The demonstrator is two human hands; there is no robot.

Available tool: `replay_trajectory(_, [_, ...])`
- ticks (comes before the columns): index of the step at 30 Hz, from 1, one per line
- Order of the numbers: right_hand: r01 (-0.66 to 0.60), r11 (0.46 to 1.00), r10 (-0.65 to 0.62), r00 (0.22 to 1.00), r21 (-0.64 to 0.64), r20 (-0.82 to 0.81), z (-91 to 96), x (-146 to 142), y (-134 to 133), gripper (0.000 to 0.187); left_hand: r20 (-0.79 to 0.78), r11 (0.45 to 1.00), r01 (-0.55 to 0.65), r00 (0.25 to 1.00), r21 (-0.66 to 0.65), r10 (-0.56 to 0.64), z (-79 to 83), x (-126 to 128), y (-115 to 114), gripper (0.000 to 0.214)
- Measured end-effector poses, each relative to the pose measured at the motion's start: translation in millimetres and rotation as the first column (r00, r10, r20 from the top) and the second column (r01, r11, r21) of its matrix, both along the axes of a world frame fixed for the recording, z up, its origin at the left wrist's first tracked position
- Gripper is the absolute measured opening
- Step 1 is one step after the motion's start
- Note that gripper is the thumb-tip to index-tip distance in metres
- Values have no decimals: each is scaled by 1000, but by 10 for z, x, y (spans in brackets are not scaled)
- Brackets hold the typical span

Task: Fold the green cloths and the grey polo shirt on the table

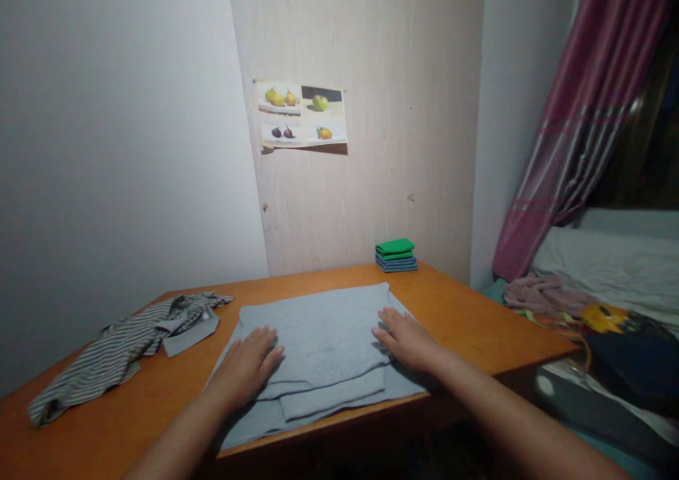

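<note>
A light grey garment, partly folded, lies spread at the front of the wooden table. Its upper layer is fairly smooth, and a narrower folded strip shows near the table's front edge. I cannot tell which kind of garment it is. My left hand rests flat on its left side, fingers stretched out towards the wall. On the right side my right hand also lies flat on the cloth, fingers apart. Neither hand grips anything.
A striped shirt with a grey collar lies loosely on the table's left. At the back right corner sits a stack of folded green and blue cloths. The table ends near a cluttered bed and a pink curtain.
</note>
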State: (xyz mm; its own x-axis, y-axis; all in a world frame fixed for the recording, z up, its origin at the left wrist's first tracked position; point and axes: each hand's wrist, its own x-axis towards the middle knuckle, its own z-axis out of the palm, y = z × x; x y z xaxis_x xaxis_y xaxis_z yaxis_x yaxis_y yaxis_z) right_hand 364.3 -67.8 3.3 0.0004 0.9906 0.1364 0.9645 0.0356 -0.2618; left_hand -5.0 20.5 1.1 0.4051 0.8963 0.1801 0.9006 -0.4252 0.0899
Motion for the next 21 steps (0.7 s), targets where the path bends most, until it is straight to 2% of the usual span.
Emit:
replay_trajectory(4, [-28,993,32,999,-117,35,-163,53,101,85,-23,996,22,999,-83,-24,-97,-16,60,71])
replay_trajectory(9, [20,993,-14,999,-116,53,-265,413,109,82,-59,1000,-24,998,-18,23,-56,-338,172,71])
replay_trajectory(12, [56,997,-55,998,-43,13,-192,624,210,70,-18,998,-39,999,40,39,41,-499,330,58])
replay_trajectory(15, [86,995,-84,996,50,-40,-70,787,432,55,32,997,-34,999,71,32,137,-551,553,48])
replay_trajectory(21, [165,974,-161,986,157,-36,134,940,1041,44,-10,988,-53,998,142,55,260,-366,1035,47])
